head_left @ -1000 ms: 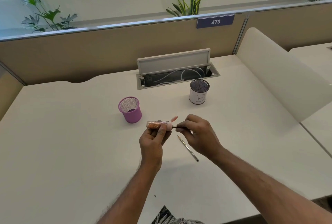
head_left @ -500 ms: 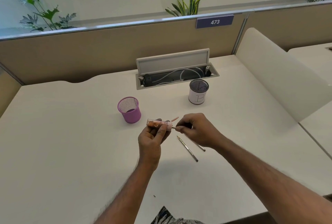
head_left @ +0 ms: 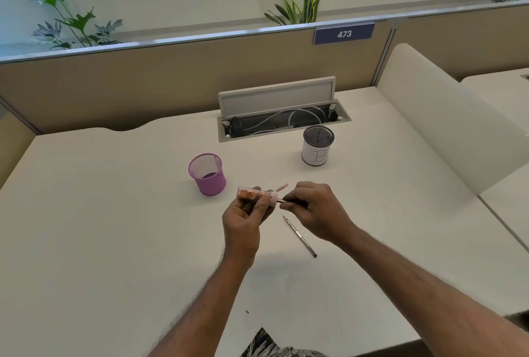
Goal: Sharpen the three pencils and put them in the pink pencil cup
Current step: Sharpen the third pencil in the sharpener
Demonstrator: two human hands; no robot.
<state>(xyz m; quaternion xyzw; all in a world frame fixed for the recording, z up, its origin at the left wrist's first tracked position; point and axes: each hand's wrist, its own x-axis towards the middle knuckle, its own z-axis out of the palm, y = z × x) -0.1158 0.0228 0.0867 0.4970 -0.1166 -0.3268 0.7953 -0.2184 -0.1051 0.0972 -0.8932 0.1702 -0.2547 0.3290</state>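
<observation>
Left hand [head_left: 243, 222] fingers closed around clear sharpener [head_left: 256, 195]. Right hand [head_left: 316, 213] fingertips pinch pencil [head_left: 282, 201], tip inside sharpener's pink cap. Second pencil [head_left: 300, 236] on desk [head_left: 114, 242], mid-surface. Pink pencil cup [head_left: 207, 174] just beyond left hand.

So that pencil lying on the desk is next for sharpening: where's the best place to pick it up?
Pinch the pencil on the desk at mid-shaft from above, fingers across its length. It lies flat and clear of both hands, with its tip pointing away from the person, so a middle grip keeps it balanced.
</observation>
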